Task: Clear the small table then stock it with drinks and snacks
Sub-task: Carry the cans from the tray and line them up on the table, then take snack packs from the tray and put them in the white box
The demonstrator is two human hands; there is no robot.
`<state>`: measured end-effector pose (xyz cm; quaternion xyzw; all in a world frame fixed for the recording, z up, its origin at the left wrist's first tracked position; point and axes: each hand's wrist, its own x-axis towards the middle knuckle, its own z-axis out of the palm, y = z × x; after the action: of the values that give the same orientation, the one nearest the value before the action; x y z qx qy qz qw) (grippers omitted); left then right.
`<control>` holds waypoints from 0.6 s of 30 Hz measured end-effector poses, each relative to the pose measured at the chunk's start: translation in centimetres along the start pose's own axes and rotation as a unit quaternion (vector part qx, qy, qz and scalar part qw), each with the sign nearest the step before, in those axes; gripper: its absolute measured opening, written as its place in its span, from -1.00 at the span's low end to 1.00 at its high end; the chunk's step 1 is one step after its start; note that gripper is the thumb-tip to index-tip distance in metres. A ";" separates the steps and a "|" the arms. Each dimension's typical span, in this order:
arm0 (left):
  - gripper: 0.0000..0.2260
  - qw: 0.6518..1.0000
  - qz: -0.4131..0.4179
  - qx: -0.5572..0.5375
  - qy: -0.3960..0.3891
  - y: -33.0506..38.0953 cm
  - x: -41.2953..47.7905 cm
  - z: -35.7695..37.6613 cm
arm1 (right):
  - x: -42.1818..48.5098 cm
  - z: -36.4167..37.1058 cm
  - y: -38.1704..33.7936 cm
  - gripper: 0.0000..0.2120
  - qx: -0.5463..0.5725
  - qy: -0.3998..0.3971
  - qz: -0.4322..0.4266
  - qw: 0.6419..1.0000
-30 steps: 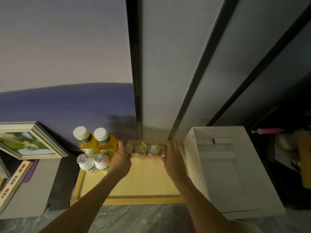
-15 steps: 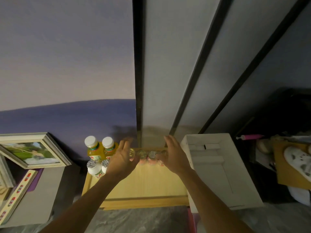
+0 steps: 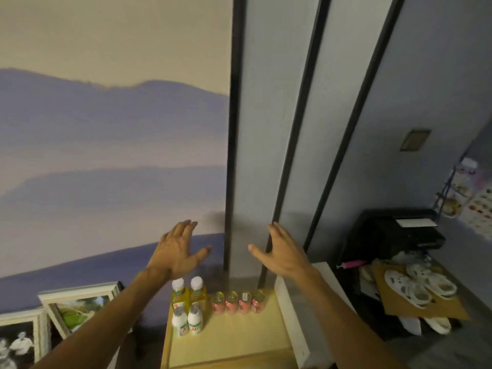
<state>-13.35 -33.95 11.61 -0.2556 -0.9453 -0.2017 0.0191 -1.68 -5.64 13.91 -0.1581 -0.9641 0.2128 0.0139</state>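
Observation:
The small wooden table stands against the wall at the bottom centre. On its back left corner are two yellow juice bottles with white caps, and two small white bottles in front of them. A row of several pink cans lines the back edge. My left hand and my right hand are raised well above the table, fingers spread, holding nothing.
A white cardboard box stands right of the table. Framed pictures lean on the wall at left. At right sit a black unit and a board with white lotus-shaped pieces.
Both hands let go of the row of cans and lifted up and apart. The view tilted upward, so the table sits lower in the frame.

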 end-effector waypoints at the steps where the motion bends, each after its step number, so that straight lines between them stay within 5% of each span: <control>1: -0.09 1.000 0.002 0.003 0.014 0.1 -0.5 -1.8 | -0.7 -1.2 -0.8 0.04 -0.002 0.009 0.005 1.000; 13: -0.10 0.990 -0.064 0.032 0.125 1.7 -11.7 -14.8 | -6.2 -9.3 -9.6 0.06 0.006 0.067 -0.118 0.991; 15: -0.10 0.976 -0.146 0.043 0.158 0.1 -20.4 -16.2 | -9.5 -7.2 -14.2 0.02 -0.008 0.002 -0.206 0.978; 18: -0.15 0.969 -0.164 0.053 0.177 -1.2 -24.5 -18.0 | -10.7 -5.7 -17.7 -0.01 -0.004 0.005 -0.237 0.972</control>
<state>6.12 -53.62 24.25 -0.0558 -0.9651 -0.1940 0.1667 3.67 -21.88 26.90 0.0736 -0.9750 0.1987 0.0677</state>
